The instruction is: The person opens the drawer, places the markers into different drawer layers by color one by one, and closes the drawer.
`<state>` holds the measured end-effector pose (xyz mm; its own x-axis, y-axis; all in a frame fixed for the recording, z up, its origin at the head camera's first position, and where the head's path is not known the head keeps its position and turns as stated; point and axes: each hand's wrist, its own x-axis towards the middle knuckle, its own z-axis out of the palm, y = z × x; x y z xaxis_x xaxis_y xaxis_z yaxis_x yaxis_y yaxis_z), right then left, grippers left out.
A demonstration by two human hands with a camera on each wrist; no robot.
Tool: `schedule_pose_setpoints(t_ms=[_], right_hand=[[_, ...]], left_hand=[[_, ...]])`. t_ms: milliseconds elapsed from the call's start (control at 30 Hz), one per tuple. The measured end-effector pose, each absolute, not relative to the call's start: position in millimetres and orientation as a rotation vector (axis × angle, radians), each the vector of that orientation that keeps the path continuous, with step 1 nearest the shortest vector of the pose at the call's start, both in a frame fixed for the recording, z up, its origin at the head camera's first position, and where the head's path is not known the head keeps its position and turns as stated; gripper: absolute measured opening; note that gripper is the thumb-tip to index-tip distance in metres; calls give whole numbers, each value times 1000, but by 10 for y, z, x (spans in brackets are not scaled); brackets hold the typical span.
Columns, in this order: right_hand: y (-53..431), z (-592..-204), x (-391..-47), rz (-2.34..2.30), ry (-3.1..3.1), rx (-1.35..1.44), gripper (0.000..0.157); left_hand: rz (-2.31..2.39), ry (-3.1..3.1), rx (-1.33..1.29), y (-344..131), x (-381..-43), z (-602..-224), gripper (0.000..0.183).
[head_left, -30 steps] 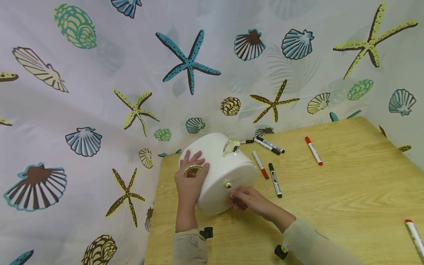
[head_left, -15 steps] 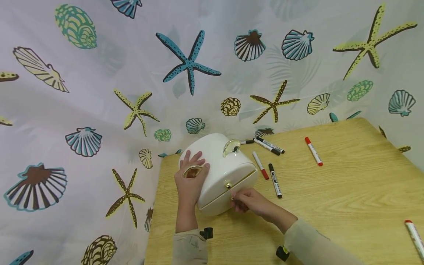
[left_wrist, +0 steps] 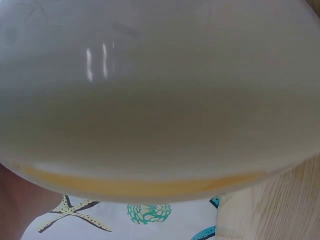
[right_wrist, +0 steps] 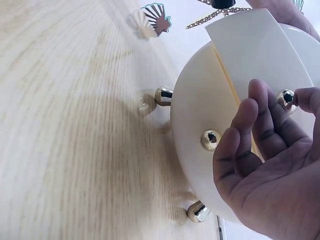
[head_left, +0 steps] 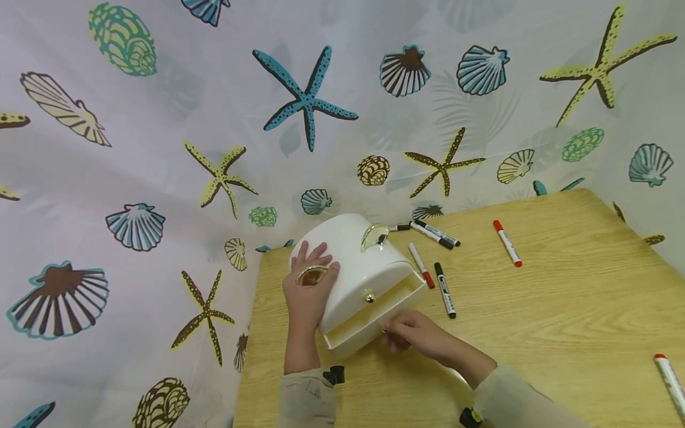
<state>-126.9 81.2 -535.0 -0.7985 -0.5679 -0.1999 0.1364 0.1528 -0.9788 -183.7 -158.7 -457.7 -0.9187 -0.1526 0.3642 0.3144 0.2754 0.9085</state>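
A white rounded box [head_left: 350, 252] with gold fittings sits on the table. Across its flat front, one drawer [head_left: 350, 339] stands partly out, its pale interior showing. My left hand [head_left: 309, 290] rests spread on the box's curved side, around a gold fitting [head_left: 311, 276]. With curled fingers, my right hand [head_left: 414, 336] pinches that drawer's gold knob [right_wrist: 286, 99] between thumb and forefinger. A second gold knob [head_left: 370, 298] is on the closed part of the front. The left wrist view is filled by the box's glossy white surface [left_wrist: 160, 115].
Several black and red markers lie right of the box, including a black-capped marker [head_left: 445, 290] and a red marker [head_left: 506, 242]. Another red-capped marker [head_left: 669, 383] lies far right. A shell-patterned cloth [head_left: 342, 172] hangs behind the wooden table [head_left: 556, 309].
The drawer has slid out from the front of the box, first as a thin gap, then wider. My right hand has moved toward me with its knob; the left hand has stayed put.
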Motion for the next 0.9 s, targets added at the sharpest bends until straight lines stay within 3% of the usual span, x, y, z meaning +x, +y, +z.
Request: schedule_pose_setpoints(t_ms=[733, 900], right_hand=[[956, -5278, -993, -1710, 1926, -477, 39], [1062, -5266, -934, -1690, 2037, -504, 30]], left_hand=[[-1661, -2228, -91, -1555, -1825, -4559, 23], [-1660, -2211, -94, -1566, -1817, -4568, 23]])
